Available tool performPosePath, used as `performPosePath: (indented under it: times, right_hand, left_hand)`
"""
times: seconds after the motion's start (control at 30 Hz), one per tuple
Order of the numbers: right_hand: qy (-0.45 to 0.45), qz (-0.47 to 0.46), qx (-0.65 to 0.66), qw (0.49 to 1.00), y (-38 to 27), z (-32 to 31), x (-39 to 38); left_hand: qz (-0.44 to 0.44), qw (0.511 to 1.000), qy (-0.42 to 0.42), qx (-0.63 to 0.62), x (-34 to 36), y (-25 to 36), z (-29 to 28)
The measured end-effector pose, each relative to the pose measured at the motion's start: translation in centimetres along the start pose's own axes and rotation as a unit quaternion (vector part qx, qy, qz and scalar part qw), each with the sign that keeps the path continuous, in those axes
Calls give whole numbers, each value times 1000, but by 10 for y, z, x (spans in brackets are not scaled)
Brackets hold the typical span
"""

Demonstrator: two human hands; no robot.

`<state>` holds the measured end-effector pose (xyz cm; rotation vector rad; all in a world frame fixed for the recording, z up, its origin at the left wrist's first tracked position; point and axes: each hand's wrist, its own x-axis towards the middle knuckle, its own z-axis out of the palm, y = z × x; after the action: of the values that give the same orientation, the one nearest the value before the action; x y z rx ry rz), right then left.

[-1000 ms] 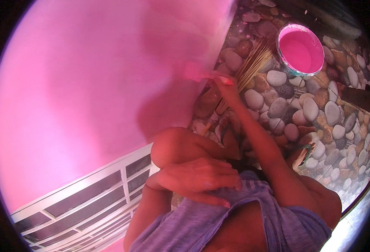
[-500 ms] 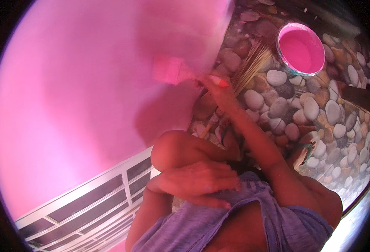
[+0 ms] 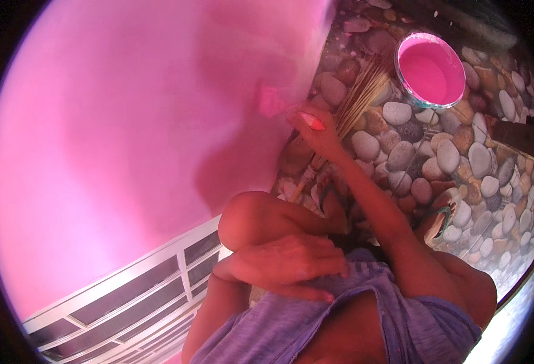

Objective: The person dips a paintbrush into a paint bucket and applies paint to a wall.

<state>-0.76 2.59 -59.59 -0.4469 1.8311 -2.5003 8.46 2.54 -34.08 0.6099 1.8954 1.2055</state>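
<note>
My right hand [image 3: 318, 134] is closed on the red handle of a paintbrush [image 3: 270, 102], whose pink, blurred head is against the pink wall [image 3: 115, 121]. My left hand [image 3: 282, 264] lies with fingers apart and empty on my lap, over the grey-purple shirt [image 3: 285, 333], beside my bent knee [image 3: 243, 221]. A straw broom [image 3: 364, 91] lies along the foot of the wall beside my right hand. A bucket of pink paint [image 3: 429, 73], with paint smeared on its rim, stands on the floor beyond that hand, at the upper right.
The floor [image 3: 449, 158] has a pebble pattern. A white barred window or grille [image 3: 127, 291] is in the lower left of the wall. My sandalled foot [image 3: 437, 221] rests right of my forearm. A dark object [image 3: 515, 139] sits at the right edge.
My right hand with the brush moved left along the wall, and the brush head has since come back rightward. My left hand has stayed on my lap.
</note>
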Motion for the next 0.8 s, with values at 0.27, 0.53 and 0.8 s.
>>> performPosePath:
  times: [0.27, 0.53, 0.8]
  right_hand:
    - [63, 190, 169, 965, 76, -51, 0]
    - [-65, 53, 17, 996, -7, -5, 5]
    - [-56, 238, 201, 949, -30, -33, 46]
  left_hand:
    - [5, 1000, -15, 15, 13, 3, -2]
    - [-19, 1000, -1, 3, 3, 0, 1]
    - [-9, 1000, 1, 13, 4, 4, -4]
